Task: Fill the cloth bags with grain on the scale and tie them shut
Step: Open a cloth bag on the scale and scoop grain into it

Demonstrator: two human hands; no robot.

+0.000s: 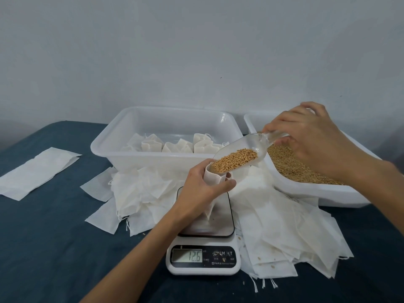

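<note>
My left hand [202, 184] grips a small white cloth bag [211, 179] upright on the pan of a white digital scale [204, 256]; the display reads 12.6. My right hand [312, 136] holds the handle of a clear plastic scoop [244, 153] full of golden grain. The scoop tilts down to the left, its lip at the bag's open mouth. A white tub of loose grain [293, 165] sits behind the scoop at the right.
A white bin [109, 138] behind the scale holds several filled, tied bags [175, 145]. Heaps of empty cloth bags [284, 232] lie left and right of the scale on the dark blue table [54, 248]. A flat stack of bags [35, 171] lies far left.
</note>
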